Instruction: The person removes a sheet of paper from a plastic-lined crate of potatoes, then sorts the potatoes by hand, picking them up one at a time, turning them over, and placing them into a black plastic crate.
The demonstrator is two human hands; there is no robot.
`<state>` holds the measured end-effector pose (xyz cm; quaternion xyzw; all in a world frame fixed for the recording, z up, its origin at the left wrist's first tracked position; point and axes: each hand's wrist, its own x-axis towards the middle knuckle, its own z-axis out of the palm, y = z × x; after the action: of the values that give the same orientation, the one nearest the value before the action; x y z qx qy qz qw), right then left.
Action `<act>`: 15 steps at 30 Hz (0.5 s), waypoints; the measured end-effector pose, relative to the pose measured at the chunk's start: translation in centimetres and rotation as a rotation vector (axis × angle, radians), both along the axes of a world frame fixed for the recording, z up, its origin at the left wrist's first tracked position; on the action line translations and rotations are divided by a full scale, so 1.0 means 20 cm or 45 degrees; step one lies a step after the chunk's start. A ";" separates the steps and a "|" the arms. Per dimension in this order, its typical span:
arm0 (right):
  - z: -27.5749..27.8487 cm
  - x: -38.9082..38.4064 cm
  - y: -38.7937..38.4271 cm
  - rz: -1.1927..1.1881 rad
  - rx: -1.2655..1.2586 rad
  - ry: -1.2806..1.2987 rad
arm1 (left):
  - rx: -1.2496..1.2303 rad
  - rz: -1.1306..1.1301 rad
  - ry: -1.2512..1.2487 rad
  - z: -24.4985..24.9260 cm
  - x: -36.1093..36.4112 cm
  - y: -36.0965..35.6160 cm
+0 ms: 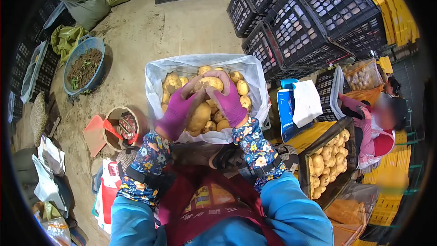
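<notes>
My left hand [180, 111] and my right hand [230, 105], both in purple gloves, meet over a crate lined with white plastic [152, 79]. Between their fingertips they grip one yellow potato [209, 83], which has a brownish patch on its skin. Under my palms lie more potatoes, among them a large one [199, 117] between the two hands. Others, such as a smaller potato [242, 87], rest along the liner's right side. My fingers partly cover the potatoes in the middle.
An open crate of potatoes [328, 159] tilts at my right. Black crates [296, 27] stand stacked beyond it, with a co-worker [378, 127] at far right. On the left are a blue basin of soil [101, 48] and a bucket [141, 120]. Sacks [86, 9] stand farther back.
</notes>
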<state>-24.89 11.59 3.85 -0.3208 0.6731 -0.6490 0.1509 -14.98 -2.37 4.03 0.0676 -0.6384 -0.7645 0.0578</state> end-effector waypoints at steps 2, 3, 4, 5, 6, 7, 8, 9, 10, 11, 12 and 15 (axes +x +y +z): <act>-0.05 -0.01 -0.01 -0.078 -0.024 -0.033 | 0.052 0.001 -0.012 0.00 0.00 0.01; -0.04 0.00 -0.02 -0.112 -0.015 -0.049 | 0.071 0.018 0.007 0.01 0.01 0.01; -0.04 0.01 -0.03 -0.146 -0.008 -0.072 | 0.087 0.035 0.021 0.02 0.01 0.01; -0.04 0.01 -0.04 -0.180 -0.001 -0.096 | 0.121 0.066 0.028 0.01 0.00 0.02; -0.06 0.00 -0.04 -0.176 0.025 -0.023 | 0.154 0.096 0.034 0.01 0.00 0.02; -0.11 -0.02 -0.04 -0.173 0.051 0.049 | 0.189 0.125 0.040 0.00 0.00 0.03; -0.11 -0.02 -0.05 -0.184 0.031 0.045 | 0.099 0.129 0.016 -0.03 0.01 0.02; -0.09 -0.02 -0.06 -0.195 0.011 0.042 | 0.009 0.135 -0.006 -0.07 0.01 0.00; -0.08 0.00 -0.08 -0.218 -0.057 -0.037 | -0.081 0.142 -0.026 -0.09 0.01 -0.02; -0.05 0.01 -0.09 -0.241 -0.127 -0.121 | -0.061 0.136 -0.008 -0.09 0.01 -0.02; -0.03 0.03 -0.09 -0.210 -0.139 -0.182 | -0.043 0.129 0.009 -0.09 0.00 -0.02; -0.02 0.06 -0.03 -0.184 -0.151 -0.269 | -0.204 0.045 0.038 -0.09 0.00 -0.02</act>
<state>-23.75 10.92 3.50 -0.2098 0.6351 -0.7271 0.1547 -14.98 -2.74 2.23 0.0627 -0.6954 -0.7107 0.0860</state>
